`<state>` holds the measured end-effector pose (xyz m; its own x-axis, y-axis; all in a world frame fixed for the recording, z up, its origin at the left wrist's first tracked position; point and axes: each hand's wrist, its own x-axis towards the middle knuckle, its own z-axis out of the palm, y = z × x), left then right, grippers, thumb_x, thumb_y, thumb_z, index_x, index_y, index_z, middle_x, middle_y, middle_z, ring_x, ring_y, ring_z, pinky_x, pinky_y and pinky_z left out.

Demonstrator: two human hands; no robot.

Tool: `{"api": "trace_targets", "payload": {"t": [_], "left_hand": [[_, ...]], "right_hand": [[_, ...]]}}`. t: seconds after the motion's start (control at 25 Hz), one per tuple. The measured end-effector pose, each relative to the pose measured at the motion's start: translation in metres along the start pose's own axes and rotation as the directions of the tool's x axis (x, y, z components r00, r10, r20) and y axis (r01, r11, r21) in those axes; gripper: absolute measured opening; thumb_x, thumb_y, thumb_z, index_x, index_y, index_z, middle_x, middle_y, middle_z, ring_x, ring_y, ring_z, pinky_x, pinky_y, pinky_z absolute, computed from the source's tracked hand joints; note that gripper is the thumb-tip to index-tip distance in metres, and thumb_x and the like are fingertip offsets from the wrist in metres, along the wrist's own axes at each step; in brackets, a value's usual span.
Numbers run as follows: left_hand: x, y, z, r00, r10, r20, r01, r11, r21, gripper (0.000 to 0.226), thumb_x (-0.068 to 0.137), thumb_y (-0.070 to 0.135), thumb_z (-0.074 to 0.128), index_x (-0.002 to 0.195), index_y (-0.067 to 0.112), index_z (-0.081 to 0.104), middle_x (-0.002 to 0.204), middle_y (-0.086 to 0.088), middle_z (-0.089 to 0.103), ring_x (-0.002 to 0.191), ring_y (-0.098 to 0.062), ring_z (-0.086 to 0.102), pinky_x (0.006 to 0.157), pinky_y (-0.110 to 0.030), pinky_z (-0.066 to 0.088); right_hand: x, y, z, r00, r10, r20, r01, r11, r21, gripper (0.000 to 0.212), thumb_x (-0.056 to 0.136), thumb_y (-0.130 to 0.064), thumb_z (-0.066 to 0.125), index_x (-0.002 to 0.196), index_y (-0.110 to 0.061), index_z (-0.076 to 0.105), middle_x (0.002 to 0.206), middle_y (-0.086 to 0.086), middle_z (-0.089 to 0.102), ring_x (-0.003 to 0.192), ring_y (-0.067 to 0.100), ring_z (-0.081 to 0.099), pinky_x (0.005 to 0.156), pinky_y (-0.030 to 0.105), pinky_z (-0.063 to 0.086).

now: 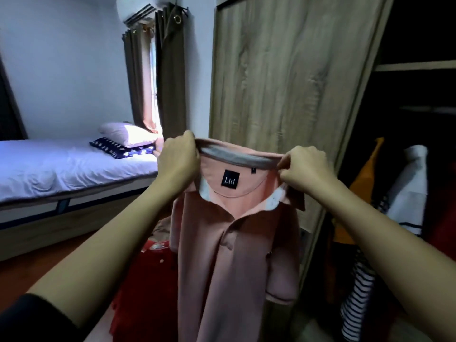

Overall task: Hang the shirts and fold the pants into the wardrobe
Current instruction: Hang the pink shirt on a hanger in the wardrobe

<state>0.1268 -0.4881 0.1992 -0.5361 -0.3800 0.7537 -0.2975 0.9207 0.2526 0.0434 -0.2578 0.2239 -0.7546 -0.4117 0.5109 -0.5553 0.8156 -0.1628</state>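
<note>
Forearms: both of yours reach in from the bottom edge, with a black sleeve on the left.
Left hand: fingers curled, clamped on the collar's left end.
Right hand: thumb and fingers pinch the collar's right end.
Pink polo shirt: you hold it up ahead, hanging, collar stretched between your hands, dark label showing.
Red garment: low, behind the shirt's left edge.
Wardrobe door: wood-grain, directly behind the shirt.
Wardrobe interior: dark, on the right, holding a striped garment.
Bed: left, well apart.
</note>
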Motion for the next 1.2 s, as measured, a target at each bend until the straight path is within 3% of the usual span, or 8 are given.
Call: {"api": "trace_targets", "payload": {"t": [0.2,0.4,0.52,0.68,0.8,0.96,1.08,1.2], "left_hand": [[-0.003,0.062,0.038,0.976,0.175,0.129,-0.175,0.985,-0.008,0.014,0.088,0.0,0.043,0.1,-0.004,0.05,0.105,-0.027,0.053,0.092,-0.047,0.055,0.072,-0.049,0.037],[0.004,0.123,0.056,0.983,0.126,0.13,-0.064,0.914,-0.401,0.027,0.085,0.026,0.039,0.069,0.008,0.052,0.088,-0.029,0.062,0.088,-0.045,0.055,0.068,-0.039,0.037],[-0.007,0.161,0.066,0.981,0.146,0.13,-0.032,0.775,-0.631,0.033,0.08,0.031,0.033,0.056,0.009,0.038,0.066,-0.02,0.053,0.074,-0.036,0.055,0.066,-0.037,0.038],[-0.021,0.214,0.084,0.968,0.249,0.031,-0.126,0.59,-0.797,0.051,0.087,0.047,0.037,0.054,0.009,0.033,0.049,-0.01,0.037,0.055,-0.027,0.043,0.059,-0.039,0.038],[-0.016,0.248,0.095,0.941,0.337,0.014,-0.204,0.602,-0.772,0.059,0.088,0.061,0.03,0.052,0.015,0.039,0.054,-0.01,0.051,0.066,-0.035,0.056,0.06,-0.038,0.039],[-0.007,0.295,0.102,0.844,0.535,-0.04,-0.309,0.425,-0.851,0.064,0.085,0.064,0.021,0.058,0.012,0.046,0.054,-0.004,0.048,0.06,-0.028,0.054,0.061,-0.038,0.035],[-0.003,0.325,0.114,0.833,0.55,0.049,-0.224,0.417,-0.881,0.069,0.088,0.068,0.033,0.052,0.009,0.036,0.049,-0.002,0.035,0.048,-0.015,0.034,0.053,-0.035,0.028],[-0.007,0.346,0.146,0.774,0.591,0.226,-0.126,0.494,-0.86,0.059,0.091,0.055,0.039,0.051,0.011,0.038,0.051,-0.002,0.039,0.051,-0.015,0.036,0.052,-0.033,0.026]], "right_hand": [[-0.015,0.051,-0.025,0.98,0.163,-0.117,-0.169,0.985,-0.043,0.022,0.075,-0.013,0.058,0.091,-0.012,0.075,0.098,0.018,0.069,0.099,0.037,0.061,0.076,0.031,0.046],[-0.053,0.106,-0.046,0.919,0.393,0.023,-0.394,0.916,0.076,0.018,0.077,-0.026,0.061,0.063,-0.017,0.067,0.066,0.006,0.064,0.083,0.026,0.063,0.061,0.025,0.039],[-0.077,0.127,-0.06,0.883,0.458,-0.102,-0.458,0.888,0.026,0.022,0.079,-0.033,0.06,0.063,-0.019,0.067,0.066,0.002,0.062,0.09,0.03,0.063,0.064,0.027,0.037],[-0.109,0.159,-0.078,0.888,0.387,-0.248,-0.444,0.862,-0.244,0.018,0.085,-0.043,0.057,0.094,-0.03,0.066,0.096,-0.001,0.065,0.102,0.03,0.054,0.067,0.032,0.038],[-0.127,0.193,-0.089,0.932,0.291,-0.217,-0.338,0.913,-0.229,0.012,0.091,-0.033,0.053,0.098,-0.024,0.058,0.097,0.001,0.059,0.098,0.029,0.054,0.068,0.034,0.04],[-0.141,0.238,-0.104,0.915,0.307,-0.263,-0.347,0.93,-0.123,0.025,0.095,-0.025,0.047,0.119,-0.024,0.045,0.112,0.003,0.053,0.103,0.029,0.056,0.083,0.038,0.045],[-0.143,0.265,-0.118,0.929,0.26,-0.264,-0.312,0.934,-0.175,0.024,0.097,-0.033,0.041,0.105,-0.018,0.058,0.098,0.002,0.055,0.097,0.025,0.056,0.079,0.034,0.043],[-0.139,0.283,-0.123,0.943,0.187,-0.277,-0.254,0.94,-0.227,0.039,0.093,-0.045,0.031,0.092,-0.019,0.06,0.085,-0.006,0.048,0.085,0.021,0.056,0.071,0.03,0.041]]}}
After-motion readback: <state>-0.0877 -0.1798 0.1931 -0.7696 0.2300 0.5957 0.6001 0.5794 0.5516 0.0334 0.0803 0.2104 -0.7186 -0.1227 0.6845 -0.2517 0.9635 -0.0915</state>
